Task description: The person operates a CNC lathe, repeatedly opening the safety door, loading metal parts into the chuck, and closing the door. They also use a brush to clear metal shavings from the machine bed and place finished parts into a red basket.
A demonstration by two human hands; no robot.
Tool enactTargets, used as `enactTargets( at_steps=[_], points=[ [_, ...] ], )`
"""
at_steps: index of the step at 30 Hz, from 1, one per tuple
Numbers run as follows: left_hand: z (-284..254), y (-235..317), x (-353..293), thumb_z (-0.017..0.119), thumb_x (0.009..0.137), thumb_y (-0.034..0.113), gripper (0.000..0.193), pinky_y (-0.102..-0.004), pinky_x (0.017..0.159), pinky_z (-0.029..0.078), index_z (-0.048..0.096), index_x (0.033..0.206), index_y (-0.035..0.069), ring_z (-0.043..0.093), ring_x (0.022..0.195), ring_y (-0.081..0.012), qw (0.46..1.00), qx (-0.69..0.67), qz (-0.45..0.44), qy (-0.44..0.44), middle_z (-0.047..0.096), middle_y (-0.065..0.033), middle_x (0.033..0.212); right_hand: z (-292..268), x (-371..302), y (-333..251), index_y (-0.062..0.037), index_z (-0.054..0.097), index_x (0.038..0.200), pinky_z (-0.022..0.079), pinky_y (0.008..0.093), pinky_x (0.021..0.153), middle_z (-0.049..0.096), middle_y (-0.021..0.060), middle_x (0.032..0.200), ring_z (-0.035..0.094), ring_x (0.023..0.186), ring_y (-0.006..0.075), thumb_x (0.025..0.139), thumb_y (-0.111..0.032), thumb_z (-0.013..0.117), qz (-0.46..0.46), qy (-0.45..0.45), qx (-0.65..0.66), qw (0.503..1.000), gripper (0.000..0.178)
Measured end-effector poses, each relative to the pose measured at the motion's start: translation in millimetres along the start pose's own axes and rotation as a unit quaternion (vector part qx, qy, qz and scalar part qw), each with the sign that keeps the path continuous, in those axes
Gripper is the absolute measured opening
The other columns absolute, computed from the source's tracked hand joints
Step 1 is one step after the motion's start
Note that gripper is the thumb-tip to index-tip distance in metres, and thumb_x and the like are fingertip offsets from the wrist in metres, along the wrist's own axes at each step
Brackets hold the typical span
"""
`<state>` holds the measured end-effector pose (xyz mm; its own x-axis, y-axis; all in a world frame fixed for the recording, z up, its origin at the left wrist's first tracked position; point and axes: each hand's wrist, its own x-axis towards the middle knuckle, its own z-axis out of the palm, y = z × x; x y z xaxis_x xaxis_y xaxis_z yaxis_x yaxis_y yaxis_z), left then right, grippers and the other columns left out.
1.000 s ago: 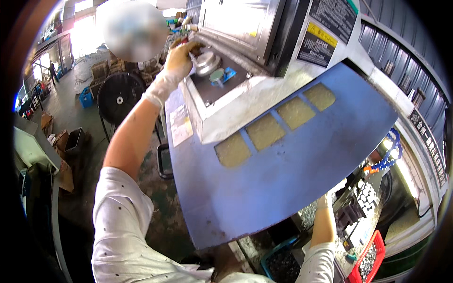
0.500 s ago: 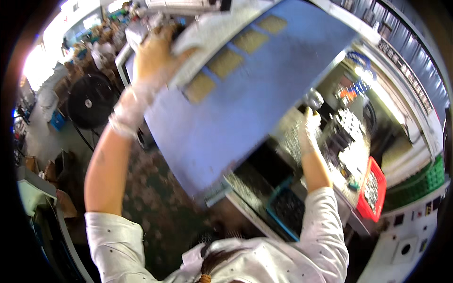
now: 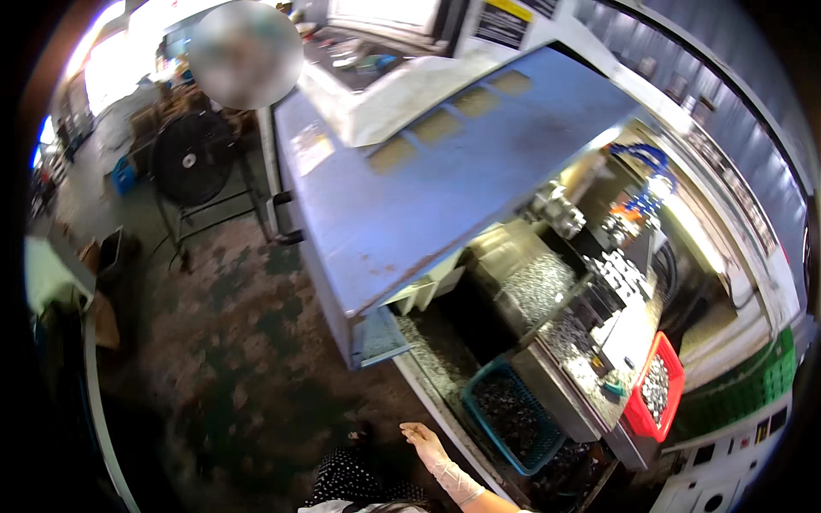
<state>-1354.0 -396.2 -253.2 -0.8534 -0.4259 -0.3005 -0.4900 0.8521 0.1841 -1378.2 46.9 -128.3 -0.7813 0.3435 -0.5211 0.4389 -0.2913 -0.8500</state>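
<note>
My right hand [image 3: 425, 445] hangs low in front of my body, with a thin clear glove bunched at the wrist. Its fingers are loosely stretched out and nothing shows in them. My left hand is out of the picture. Closest to the right hand is the machine's lower front edge, beside a blue plastic basket [image 3: 473, 399] holding dark scraps. The blue machine cover [image 3: 462, 197] stands at the centre, with a black handle [image 3: 285, 218] on its left side. Inside the machine a metal chuck [image 3: 560, 212] shows, uncovered by any hand.
A red basket [image 3: 631, 417] of small metal parts stands at the right, near a green crate [image 3: 774, 376]. Metal shavings [image 3: 539, 284] cover a sloped surface inside. At the left is a black floor fan [image 3: 192, 160]. A blurred round patch hides part of the upper left.
My right hand has come out from near the chuck and down toward my body. My left hand has left the top of the blue cover and gone out of view.
</note>
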Motion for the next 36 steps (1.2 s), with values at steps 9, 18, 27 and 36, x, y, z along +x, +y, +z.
enactTargets(
  at_steps=[9, 18, 27, 36],
  points=[
    [-119.0, -78.3, 32.7, 0.056, 0.053, 0.009, 0.059, -0.0349, 0.089, 0.019, 0.031, 0.107, 0.003, 0.023, 0.108, -0.0285, 0.955, -0.075, -0.043, 0.282, 0.026, -0.0145, 0.116, 138.3, 22.8, 25.0, -0.0036, 0.05, 0.083, 0.04, 0.0222, 0.061, 0.052, 0.0034, 0.079, 0.049, 0.071, 0.0112, 0.076, -0.012, 0.042, -0.006, -0.128, -0.107, 0.986, 0.014],
    [-361.8, -106.2, 66.4, 0.051, 0.063, 0.015, 0.061, -0.0381, 0.092, 0.012, 0.022, 0.116, 0.006, 0.014, 0.113, -0.0275, 0.829, 0.037, -0.124, 0.544, 0.017, -0.0141, 0.122, 471.7, 25.9, -6.3, -0.0025, 0.05, 0.087, 0.038, 0.0219, 0.066, 0.05, 0.0032, 0.085, 0.047, 0.077, 0.0108, 0.077, -0.009, 0.04, -0.091, -0.457, -0.262, 0.845, 0.016],
    [-411.3, -193.5, 47.8, 0.048, 0.067, 0.026, 0.053, -0.0463, 0.089, 0.009, 0.029, 0.113, 0.007, 0.018, 0.112, -0.0269, 0.674, 0.207, -0.392, 0.592, 0.027, -0.0092, 0.118, 657.9, -17.4, 28.5, -0.0039, 0.049, 0.088, 0.037, 0.0205, 0.068, 0.05, 0.0027, 0.085, 0.046, 0.078, 0.0098, 0.076, -0.01, 0.041, -0.097, -0.589, -0.222, 0.771, 0.016],
    [-416.0, -186.8, 76.5, 0.048, 0.065, 0.005, 0.048, -0.0453, 0.088, 0.015, 0.029, 0.109, 0.002, 0.021, 0.109, -0.0324, 0.534, 0.2, -0.476, 0.669, 0.03, -0.0139, 0.114, 895.1, -157.2, 8.6, -0.0025, 0.047, 0.087, 0.036, 0.0213, 0.067, 0.046, 0.0062, 0.088, 0.044, 0.078, 0.0123, 0.072, -0.006, 0.045, -0.24, -0.885, -0.141, 0.372, 0.015]
  ],
)
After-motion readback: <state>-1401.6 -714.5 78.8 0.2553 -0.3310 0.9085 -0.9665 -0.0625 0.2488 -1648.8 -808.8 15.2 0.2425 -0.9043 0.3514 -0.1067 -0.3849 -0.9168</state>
